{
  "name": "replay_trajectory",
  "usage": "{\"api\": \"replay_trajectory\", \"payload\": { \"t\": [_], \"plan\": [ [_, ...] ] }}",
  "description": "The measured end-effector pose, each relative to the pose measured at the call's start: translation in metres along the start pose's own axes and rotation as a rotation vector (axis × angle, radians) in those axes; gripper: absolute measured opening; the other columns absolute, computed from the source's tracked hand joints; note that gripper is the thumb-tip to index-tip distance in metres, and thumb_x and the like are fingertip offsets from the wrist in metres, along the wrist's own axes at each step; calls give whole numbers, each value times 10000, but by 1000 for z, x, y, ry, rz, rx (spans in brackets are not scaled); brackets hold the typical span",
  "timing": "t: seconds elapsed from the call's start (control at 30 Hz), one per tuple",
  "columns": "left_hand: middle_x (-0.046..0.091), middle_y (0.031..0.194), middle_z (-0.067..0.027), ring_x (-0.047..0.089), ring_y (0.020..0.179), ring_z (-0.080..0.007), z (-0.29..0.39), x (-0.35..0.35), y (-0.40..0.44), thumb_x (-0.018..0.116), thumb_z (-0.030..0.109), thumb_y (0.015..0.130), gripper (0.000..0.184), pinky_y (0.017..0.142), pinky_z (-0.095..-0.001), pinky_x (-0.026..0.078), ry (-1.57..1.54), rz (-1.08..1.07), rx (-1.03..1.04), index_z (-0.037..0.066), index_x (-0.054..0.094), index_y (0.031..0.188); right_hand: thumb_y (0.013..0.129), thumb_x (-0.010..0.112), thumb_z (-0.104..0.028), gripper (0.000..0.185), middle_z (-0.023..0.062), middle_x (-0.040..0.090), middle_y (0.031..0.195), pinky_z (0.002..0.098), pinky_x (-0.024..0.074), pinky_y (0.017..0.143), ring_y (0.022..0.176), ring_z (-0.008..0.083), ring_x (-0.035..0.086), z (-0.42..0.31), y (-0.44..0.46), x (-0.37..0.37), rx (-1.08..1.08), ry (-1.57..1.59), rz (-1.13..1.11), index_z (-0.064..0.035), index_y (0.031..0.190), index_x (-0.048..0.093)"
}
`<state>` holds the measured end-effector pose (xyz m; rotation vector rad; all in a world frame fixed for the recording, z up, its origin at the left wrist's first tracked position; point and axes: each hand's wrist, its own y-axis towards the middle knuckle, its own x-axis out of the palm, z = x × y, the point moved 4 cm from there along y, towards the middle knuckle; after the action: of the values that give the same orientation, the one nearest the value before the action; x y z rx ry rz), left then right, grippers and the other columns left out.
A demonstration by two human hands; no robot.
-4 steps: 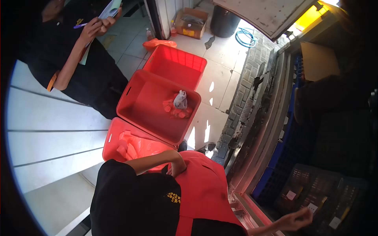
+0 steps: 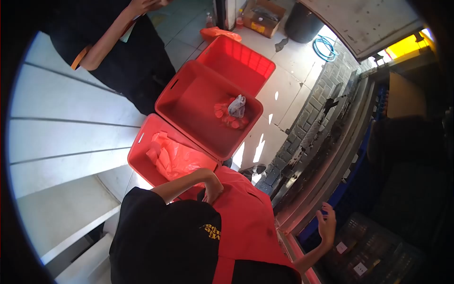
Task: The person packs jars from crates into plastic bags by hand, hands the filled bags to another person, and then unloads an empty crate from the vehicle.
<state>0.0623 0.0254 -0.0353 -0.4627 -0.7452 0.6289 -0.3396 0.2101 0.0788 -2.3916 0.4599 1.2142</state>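
Note:
My left hand (image 2: 213, 188) is bent in against the front of my red apron (image 2: 246, 213), its fingers hidden from view. Just beyond it, a red plastic bag (image 2: 177, 156) lies in the nearest red crate (image 2: 137, 154). My right hand (image 2: 326, 225) is raised, fingers apart and holding nothing, near a metal door frame (image 2: 302, 213). Dark packs with white labels (image 2: 360, 269) lie below and beside it. A larger red crate (image 2: 189, 99) holds a small clear plastic bag (image 2: 237, 107) on a cluster of red, round-topped items (image 2: 234, 120).
Another red crate (image 2: 255, 59) stands behind. A person in dark clothes (image 2: 142, 71) stands at the upper left. A cardboard box (image 2: 265, 19), a black bin (image 2: 302, 23) and a blue hose (image 2: 325, 47) are at the back. A brick strip (image 2: 307, 111) runs along the right.
My right hand has come up and leftward from over the labelled packs, fingers now spread. My left hand stays at the apron. The view has shifted, moving the crates up and right.

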Motion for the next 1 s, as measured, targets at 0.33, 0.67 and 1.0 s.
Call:
{"api": "replay_trajectory", "payload": {
  "t": [0.33, 0.67, 1.0],
  "plan": [
    [732, 955, -95, 712, 928, -285, -261, 102, 86, 691, 167, 847, 250, 821, -398, 562, -1034, 1762, -33, 120, 673, 1092, 952, 656, -220, 306, 127, 714, 878, 348, 528, 721, 799, 203, 696, 51, 10, 210, 179, 9, -841, -62, 1212, 629],
    [542, 1362, -36, 510, 1264, -325, -491, 56, 73, 748, 179, 769, 587, 961, -503, 500, -745, 1891, -974, 187, 531, 1315, 917, 631, -206, 229, 104, 669, 793, 331, 485, 523, 572, 155, 634, 78, 59, 212, 159, -215, -810, -54, 1085, 666],
    [630, 1173, 31, 560, 1108, -245, -484, 60, 100, 748, 255, 812, 173, 847, -419, 452, -596, 2219, -910, 200, 703, 969, 917, 621, -128, 165, 123, 667, 914, 392, 526, 677, 754, 286, 671, -71, 62, 299, -384, -450, -944, -33, 1048, 649]
  ]
}}
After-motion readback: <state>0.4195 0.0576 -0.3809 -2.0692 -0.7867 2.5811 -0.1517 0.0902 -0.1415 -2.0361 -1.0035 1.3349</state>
